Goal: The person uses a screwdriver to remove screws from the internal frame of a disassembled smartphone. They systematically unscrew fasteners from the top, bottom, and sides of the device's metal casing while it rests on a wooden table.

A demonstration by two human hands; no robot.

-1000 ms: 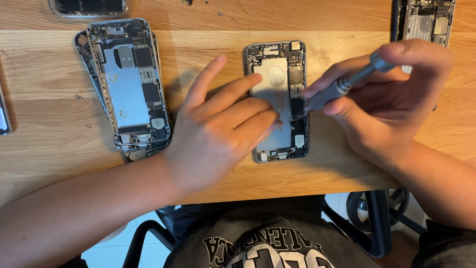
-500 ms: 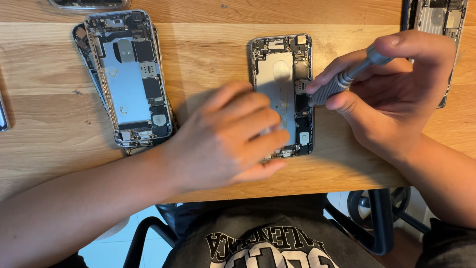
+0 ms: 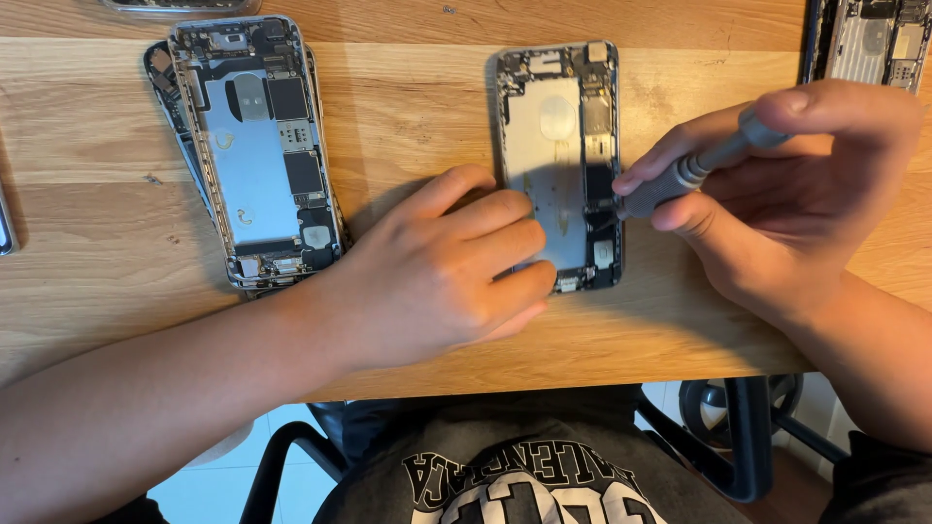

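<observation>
Pressing flat on an opened phone with left hand; right hand just beside, pinching a screwdriver onto it.

Top-right phone shell cut off

The opened phone shell shows a silver-grey frame, a pale grey inner plate with a yellowish smear, and black components along its right side. The screwdriver is grey. The stacked phone shells are silver with black chips, on a light-brown wood-grain table
</observation>
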